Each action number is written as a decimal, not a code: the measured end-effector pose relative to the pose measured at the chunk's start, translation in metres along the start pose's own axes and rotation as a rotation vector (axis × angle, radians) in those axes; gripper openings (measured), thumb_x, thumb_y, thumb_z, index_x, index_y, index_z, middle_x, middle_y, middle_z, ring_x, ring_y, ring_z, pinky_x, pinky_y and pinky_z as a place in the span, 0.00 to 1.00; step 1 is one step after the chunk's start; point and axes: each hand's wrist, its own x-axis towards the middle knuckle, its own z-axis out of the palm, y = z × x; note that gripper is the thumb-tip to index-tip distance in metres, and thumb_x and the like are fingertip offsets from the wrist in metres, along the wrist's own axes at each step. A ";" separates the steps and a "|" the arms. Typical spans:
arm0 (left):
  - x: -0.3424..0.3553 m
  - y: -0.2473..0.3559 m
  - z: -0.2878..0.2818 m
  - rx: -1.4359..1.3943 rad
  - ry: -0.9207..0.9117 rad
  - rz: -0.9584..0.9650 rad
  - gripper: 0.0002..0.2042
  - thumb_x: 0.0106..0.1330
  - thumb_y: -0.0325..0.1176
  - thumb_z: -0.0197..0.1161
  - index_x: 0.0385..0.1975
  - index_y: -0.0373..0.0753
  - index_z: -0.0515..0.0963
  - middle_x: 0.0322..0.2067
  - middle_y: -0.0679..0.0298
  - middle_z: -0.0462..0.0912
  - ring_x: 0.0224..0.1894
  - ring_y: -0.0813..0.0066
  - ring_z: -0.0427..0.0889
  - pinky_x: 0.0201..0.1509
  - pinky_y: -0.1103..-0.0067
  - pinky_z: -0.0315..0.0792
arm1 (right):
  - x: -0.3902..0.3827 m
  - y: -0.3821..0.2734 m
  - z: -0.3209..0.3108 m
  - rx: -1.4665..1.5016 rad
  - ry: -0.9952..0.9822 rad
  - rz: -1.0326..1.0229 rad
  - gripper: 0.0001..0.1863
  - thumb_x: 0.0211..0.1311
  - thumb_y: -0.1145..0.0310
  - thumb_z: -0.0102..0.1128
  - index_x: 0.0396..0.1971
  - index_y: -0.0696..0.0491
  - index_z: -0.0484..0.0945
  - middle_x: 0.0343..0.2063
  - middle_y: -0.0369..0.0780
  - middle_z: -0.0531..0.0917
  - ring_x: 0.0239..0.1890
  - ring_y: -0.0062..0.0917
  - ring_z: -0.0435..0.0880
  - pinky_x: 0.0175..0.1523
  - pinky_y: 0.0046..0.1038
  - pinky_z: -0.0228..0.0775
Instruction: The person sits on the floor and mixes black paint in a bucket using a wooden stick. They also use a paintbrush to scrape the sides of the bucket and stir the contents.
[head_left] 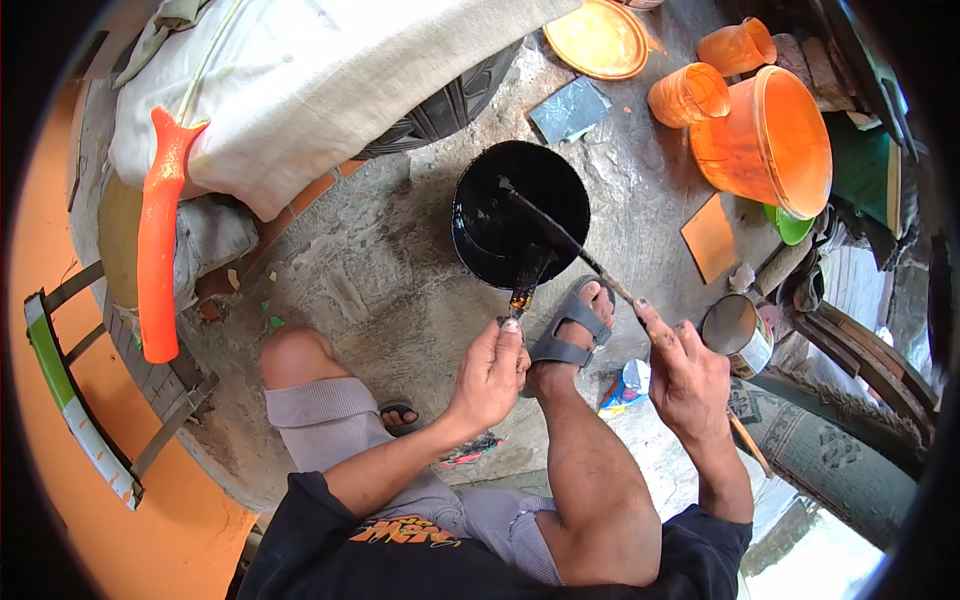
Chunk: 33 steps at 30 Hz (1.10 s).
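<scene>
A black bucket (pixel 470 215) with glossy black paint inside stands on the floor in front of me. My left hand (pixel 488 372) is closed on a paintbrush (pixel 532 272); its dark bristles lie over the bucket's near rim. In my right hand (pixel 688 375) is a long thin stick (pixel 570 238), slanting up and left so that its black-coated end is within the bucket's opening. Dark smears mark the fingertips of both hands. The bucket stands just beyond my sandalled right foot (pixel 575 325).
To the right are an orange-stained bucket (pixel 735 145), orange cups (pixel 690 95), an orange tile (pixel 708 240) and an open tin (pixel 735 330). A blue-grey plate (pixel 570 110) and an orange lid (pixel 597 40) lie farther off. A bright orange curved piece (pixel 160 250) hangs at left, beside a cloth-covered object (pixel 320 80).
</scene>
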 end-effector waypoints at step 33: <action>0.000 0.030 -0.004 0.570 0.111 0.216 0.12 0.81 0.36 0.51 0.33 0.36 0.68 0.19 0.64 0.69 0.22 0.76 0.67 0.27 0.72 0.65 | 0.025 -0.006 -0.024 -0.088 -0.085 0.021 0.34 0.59 0.71 0.63 0.67 0.34 0.75 0.25 0.38 0.73 0.22 0.34 0.81 0.25 0.37 0.72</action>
